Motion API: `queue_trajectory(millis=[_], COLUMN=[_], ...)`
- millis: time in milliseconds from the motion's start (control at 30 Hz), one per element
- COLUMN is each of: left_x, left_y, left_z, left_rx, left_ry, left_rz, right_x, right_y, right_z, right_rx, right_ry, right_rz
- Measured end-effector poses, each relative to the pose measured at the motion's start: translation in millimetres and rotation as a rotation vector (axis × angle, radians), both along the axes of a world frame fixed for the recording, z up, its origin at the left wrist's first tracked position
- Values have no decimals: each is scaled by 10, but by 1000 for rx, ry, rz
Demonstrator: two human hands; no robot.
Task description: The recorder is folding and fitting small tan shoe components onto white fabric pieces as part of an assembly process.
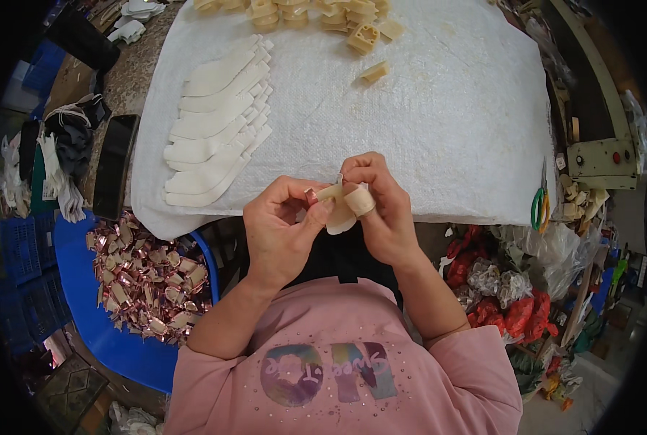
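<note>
At the near edge of the table, my left hand (282, 226) and my right hand (381, 206) meet over a small cream piece (340, 212). My left thumb and fingers pinch its left end, where a shiny rose-gold bit (310, 196) shows between them. The fingers of my right hand are closed on the upper right side of the cream piece. A tan band (360, 200) is wrapped round my right thumb. The fingers partly hide how the cream piece and the rose-gold bit join. To the left, several off-white strips (211, 119) lie fanned in an overlapping row.
White woven sheeting (410, 130) covers the table. Moulded cream pieces (363, 38) are heaped at the back. On the left, a blue basin (113, 344) holds many rose-gold pieces (153, 275), near a dark phone (115, 167). Scissors (540, 203) hang at the right edge above plastic bags (515, 319).
</note>
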State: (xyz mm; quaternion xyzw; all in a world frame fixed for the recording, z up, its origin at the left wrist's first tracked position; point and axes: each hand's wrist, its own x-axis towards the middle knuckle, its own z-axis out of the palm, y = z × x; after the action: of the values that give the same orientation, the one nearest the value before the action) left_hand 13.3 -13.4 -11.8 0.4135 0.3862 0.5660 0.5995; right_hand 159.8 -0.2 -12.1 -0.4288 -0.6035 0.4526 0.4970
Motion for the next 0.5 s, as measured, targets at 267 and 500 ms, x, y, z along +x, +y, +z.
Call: queue_trajectory(millis=[267,500], left_x=[2,-172], left_y=[-12,89], left_z=[32,91], left_rx=[62,472], left_ry=[132,569], left_rz=[-48,12], right_x=[-2,141], right_y=[-28,-2], right_z=[79,75], right_rx=[388,21], right_ry=[-386,214], right_rz=[-129,137])
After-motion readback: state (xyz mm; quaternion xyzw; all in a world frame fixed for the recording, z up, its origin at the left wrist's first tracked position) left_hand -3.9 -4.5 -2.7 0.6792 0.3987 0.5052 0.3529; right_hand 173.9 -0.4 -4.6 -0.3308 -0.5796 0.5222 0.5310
